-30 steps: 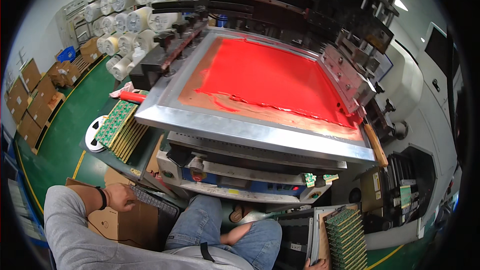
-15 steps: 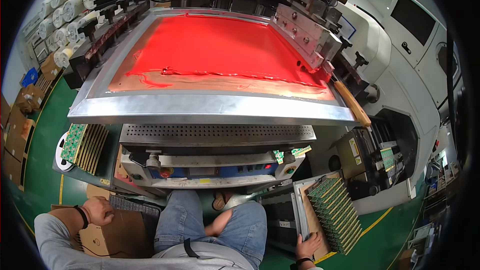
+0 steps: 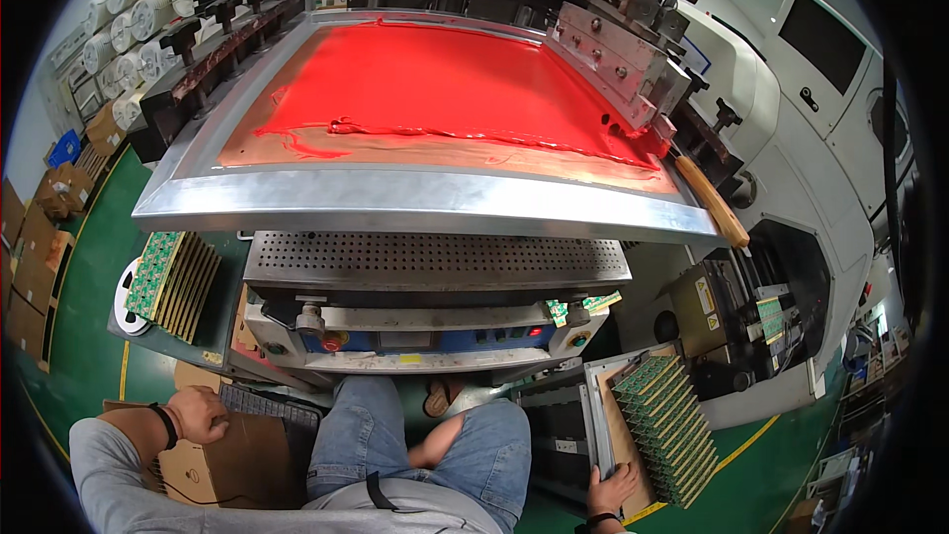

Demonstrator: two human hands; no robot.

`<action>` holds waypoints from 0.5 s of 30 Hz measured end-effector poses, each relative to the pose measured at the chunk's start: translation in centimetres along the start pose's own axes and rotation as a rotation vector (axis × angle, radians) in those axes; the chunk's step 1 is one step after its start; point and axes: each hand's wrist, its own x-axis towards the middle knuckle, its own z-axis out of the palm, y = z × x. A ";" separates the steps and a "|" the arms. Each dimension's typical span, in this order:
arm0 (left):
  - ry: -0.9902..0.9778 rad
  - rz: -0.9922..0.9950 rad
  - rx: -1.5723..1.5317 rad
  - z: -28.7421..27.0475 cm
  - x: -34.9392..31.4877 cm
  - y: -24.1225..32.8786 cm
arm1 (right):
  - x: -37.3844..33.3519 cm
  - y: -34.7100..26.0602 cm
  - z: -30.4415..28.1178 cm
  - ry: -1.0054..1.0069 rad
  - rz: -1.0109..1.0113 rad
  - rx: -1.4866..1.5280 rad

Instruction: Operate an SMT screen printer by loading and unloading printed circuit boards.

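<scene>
My left hand (image 3: 199,414) rests on top of a brown cardboard box (image 3: 252,460), its fingers curled in and nothing visible in them. On the right, my right hand (image 3: 615,488) lies with outstretched fingers over the edge of a metal-rimmed brown board (image 3: 603,415). Beside that hand, several green circuit boards (image 3: 664,425) stand in a slanted row on the board. In front of me a silver screen frame (image 3: 425,205) carries a broad layer of red paste (image 3: 425,79). Below it sits a perforated metal plate (image 3: 435,255), apart from both hands.
A wooden-handled tool (image 3: 714,202) leans at the frame's right corner, near a metal squeegee head (image 3: 618,64). More upright circuit boards (image 3: 176,282) stand at left on a dark table. A control panel (image 3: 425,338) faces my knees. White machines (image 3: 732,79) line the right.
The view has tilted slightly, so the frame sits a little higher and more of the perforated plate shows. Both hands stay where they were.
</scene>
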 end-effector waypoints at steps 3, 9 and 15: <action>-0.004 0.013 -0.007 -0.2 0.1 0.1 | -0.1 0.3 0.1 0.036 0.001 0.007; -0.001 0.011 -0.008 -0.2 -0.1 -0.1 | -0.1 -0.3 -0.3 -0.013 0.039 0.014; -0.002 0.005 -0.003 -0.5 0.0 0.3 | 0.0 0.0 -0.2 -0.011 0.025 0.013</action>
